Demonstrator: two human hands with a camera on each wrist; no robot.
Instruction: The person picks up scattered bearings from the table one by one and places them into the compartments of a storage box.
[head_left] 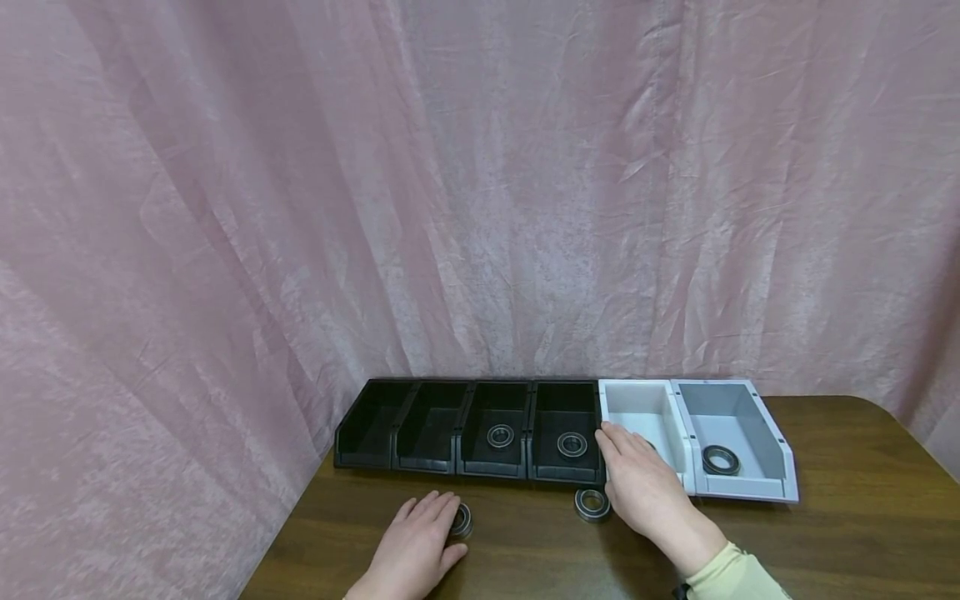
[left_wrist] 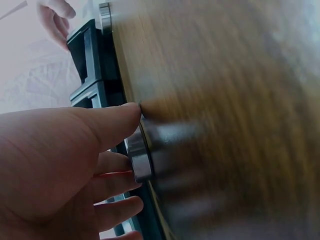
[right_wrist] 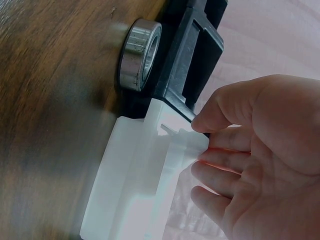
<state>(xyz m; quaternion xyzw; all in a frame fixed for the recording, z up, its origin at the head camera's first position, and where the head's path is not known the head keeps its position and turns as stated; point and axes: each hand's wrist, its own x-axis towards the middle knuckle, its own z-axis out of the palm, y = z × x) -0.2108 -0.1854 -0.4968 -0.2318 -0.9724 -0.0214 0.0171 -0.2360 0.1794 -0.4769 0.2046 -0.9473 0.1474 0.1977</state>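
My left hand [head_left: 416, 546] is at a ball bearing [head_left: 462, 520] on the wooden table, its fingers partly covering the ring. In the left wrist view the thumb is by one edge of that bearing [left_wrist: 139, 155] and the fingertips are close to its other side; a firm grip does not show. My right hand [head_left: 645, 487] hovers over the front of the white bin [head_left: 637, 400], fingers loosely bent around nothing in the right wrist view. Beside it, a second bearing [head_left: 592, 505] lies on the table before the black bins, also seen as a bearing [right_wrist: 140, 55] from the right wrist.
Several black bins [head_left: 431, 467] stand in a row with the white bin and a light grey bin [head_left: 783, 467]. Single bearings lie in two black bins, one bearing [head_left: 500, 436] and another bearing [head_left: 572, 444]; the grey bin holds a bearing [head_left: 720, 460]. Behind hangs a pink curtain [head_left: 525, 208].
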